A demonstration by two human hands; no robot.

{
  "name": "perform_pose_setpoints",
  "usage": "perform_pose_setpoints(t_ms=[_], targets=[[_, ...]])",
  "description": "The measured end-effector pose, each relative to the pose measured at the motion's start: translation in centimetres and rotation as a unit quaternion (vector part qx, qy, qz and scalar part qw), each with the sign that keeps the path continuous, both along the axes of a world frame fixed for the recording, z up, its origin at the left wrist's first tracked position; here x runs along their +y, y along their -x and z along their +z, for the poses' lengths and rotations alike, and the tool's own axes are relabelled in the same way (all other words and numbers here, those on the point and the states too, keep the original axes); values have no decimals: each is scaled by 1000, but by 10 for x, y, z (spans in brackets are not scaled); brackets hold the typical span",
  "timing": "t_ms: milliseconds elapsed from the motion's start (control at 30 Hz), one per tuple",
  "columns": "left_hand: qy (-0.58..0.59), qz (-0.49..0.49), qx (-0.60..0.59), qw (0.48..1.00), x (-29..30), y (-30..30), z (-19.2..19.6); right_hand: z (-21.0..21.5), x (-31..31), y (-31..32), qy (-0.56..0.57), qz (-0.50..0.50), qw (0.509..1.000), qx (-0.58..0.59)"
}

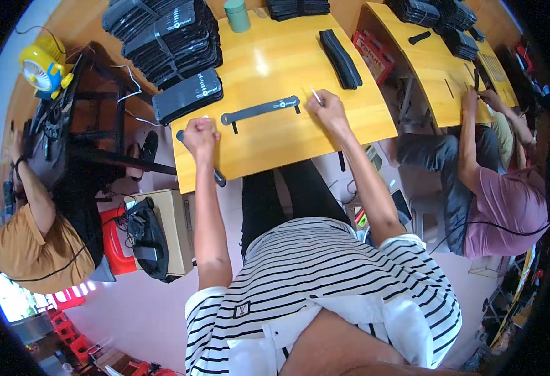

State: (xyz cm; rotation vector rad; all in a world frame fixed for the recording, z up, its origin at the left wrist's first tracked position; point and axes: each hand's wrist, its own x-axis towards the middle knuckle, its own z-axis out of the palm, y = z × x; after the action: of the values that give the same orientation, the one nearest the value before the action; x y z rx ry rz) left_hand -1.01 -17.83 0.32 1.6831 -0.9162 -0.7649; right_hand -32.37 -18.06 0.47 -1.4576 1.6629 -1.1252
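Observation:
A dark grey flat strap (259,112) with rounded ends and pale print lies across the yellow table (269,150). Two short black tabs show at its lower edge, one near each end. Left of the strap, my left hand (200,135) is closed, with a tiny white bit at its fingertips; what it grips is mostly hidden. A dark strip (219,178) shows beside that wrist at the table's edge, partly covered by my arm. My right hand (329,111), beyond the strap's right end, pinches a thin white stick-like piece (316,94).
Tall bundles of black straps (171,47) and a shorter stack (188,95) stand at the left. Another black stack (340,59) lies at the right, and a green canister (237,15) at the back. Co-workers sit either side; a yellow fan (43,67) is at far left.

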Motion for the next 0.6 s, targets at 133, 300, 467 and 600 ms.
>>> perform_pose_setpoints(t_ms=[133, 300, 467, 600], targets=[[-55, 32, -257, 964, 70, -33, 48, 42, 74, 12, -110, 61, 982, -140], [-250, -27, -332, 909, 100, -22, 37, 29, 135, 8, -194, 109, 943, -247], [-178, 10, -255, 950, 101, -24, 10, 21, 152, -24, -209, 190, 933, -221], [-139, -11, 58, 989, 114, -19, 14, 43, 152, -60, -202, 248, 930, -180]])
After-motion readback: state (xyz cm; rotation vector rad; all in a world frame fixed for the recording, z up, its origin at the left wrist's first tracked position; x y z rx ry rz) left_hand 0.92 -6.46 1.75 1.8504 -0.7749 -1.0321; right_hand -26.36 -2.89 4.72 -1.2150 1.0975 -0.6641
